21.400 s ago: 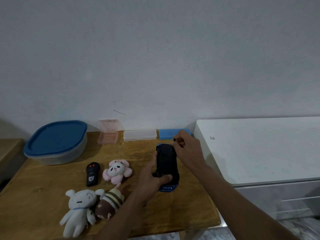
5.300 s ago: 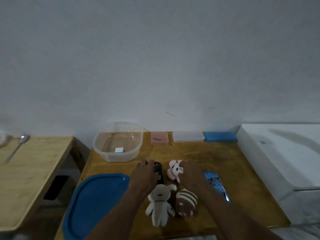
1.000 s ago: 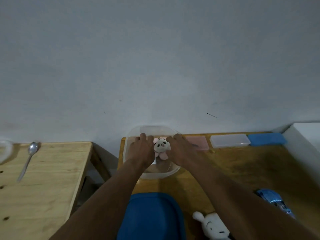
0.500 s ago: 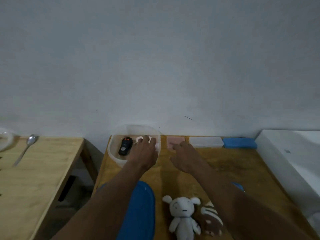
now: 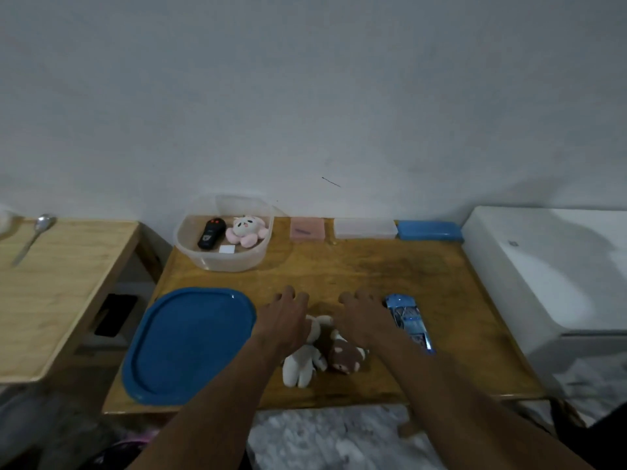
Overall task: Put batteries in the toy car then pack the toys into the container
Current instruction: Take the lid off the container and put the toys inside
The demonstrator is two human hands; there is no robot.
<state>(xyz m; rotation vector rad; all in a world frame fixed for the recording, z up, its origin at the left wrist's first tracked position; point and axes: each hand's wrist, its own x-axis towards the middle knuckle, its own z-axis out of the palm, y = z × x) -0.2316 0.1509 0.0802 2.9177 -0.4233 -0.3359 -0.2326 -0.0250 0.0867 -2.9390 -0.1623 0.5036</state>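
Observation:
The clear container stands at the table's back left and holds the black remote and the pink plush. Near the front lie a white plush and a brown striped plush, side by side. My left hand hovers over the white plush with fingers spread. My right hand is spread over the brown plush. Both hands cover the plushes' upper parts; neither grips anything. The blue toy car lies just right of my right hand.
The container's blue lid lies at the table's front left. Pink, clear and blue small boxes line the wall. A white cabinet stands to the right, and a second wooden table with a spoon to the left.
Both hands left the container, where the remote and pink plush now lie, and came back toward me over the white and brown plushes. The view tilted down.

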